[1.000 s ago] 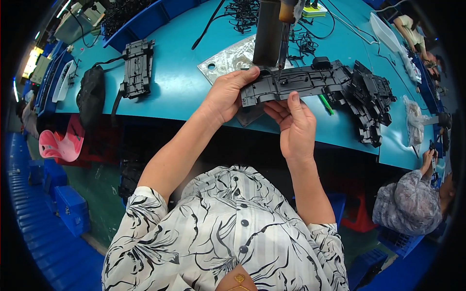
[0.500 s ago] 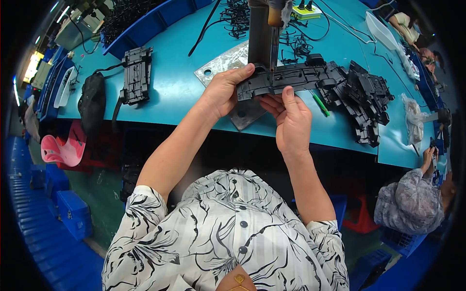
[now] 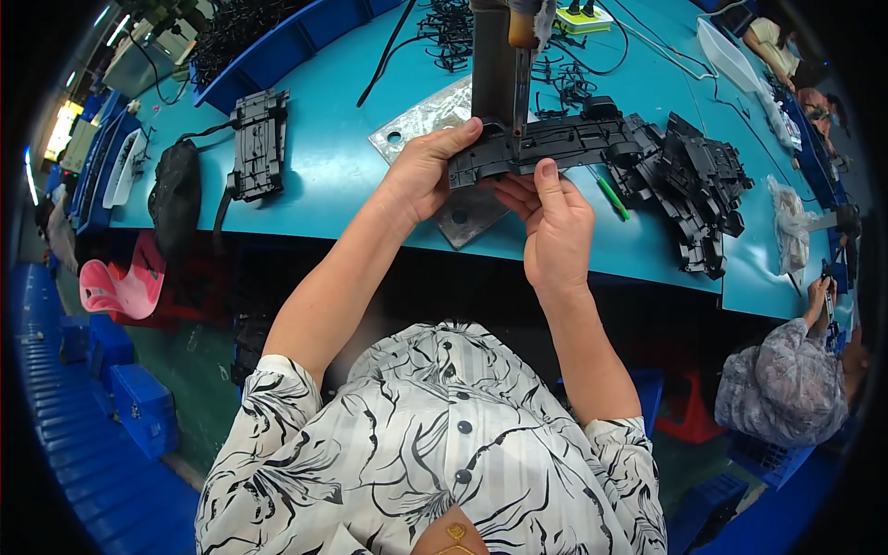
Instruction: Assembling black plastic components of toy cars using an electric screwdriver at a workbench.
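Note:
Between my hands is a long black plastic chassis part, held level over the far-reaching teal bench. My left hand grips its left end, thumb on top. My right hand holds the near edge, thumb on top and fingers underneath. The metal tip of a soldering-iron-like tool, hung from an upright post, points down at the part's upper face; whether they touch I cannot tell. Below lies a grey metal base plate. More black plastic parts are heaped just right of the held one.
A green pen-like stick lies near the heap. Left on the bench are another black chassis part and a dark pouch. Thin black pieces and a blue bin are farther back. Another person sits at right.
The held chassis part and my hands have shifted very slightly; its near edge is tipped up a little. My grip stays the same.

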Available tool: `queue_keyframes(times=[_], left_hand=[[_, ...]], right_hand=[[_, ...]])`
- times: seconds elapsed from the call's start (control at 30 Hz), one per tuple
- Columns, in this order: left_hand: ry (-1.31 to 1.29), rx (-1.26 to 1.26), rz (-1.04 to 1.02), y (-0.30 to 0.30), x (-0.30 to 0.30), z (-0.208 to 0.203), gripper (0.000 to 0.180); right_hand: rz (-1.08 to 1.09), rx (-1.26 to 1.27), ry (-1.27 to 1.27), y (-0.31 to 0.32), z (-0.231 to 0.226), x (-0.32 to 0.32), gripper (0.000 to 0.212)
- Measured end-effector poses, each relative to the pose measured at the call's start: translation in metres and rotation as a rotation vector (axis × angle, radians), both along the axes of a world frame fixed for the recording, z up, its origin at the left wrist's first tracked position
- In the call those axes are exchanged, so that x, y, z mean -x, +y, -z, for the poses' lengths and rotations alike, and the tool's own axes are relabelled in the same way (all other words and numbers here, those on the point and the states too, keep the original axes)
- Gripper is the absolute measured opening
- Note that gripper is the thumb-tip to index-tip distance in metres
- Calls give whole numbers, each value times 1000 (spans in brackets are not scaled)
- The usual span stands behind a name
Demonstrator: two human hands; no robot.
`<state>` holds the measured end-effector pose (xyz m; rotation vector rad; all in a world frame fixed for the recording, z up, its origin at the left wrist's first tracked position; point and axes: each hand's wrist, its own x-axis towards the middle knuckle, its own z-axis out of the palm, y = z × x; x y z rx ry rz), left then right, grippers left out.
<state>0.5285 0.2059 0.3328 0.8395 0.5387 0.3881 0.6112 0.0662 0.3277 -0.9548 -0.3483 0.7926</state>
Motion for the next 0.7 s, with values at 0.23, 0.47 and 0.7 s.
queue_keyframes(times=[0.23,0.47,0.7], left_hand=[[38,-20,-22,0,0,-2,35],[34,-13,-15,0,0,-1,34],[33,-2,4,1,1,-1,33]], right_hand=[[1,3,-8,1,-2,0,34],[18,-12,-6,2,-1,1,33],[29,-27,-7,3,0,1,32]])
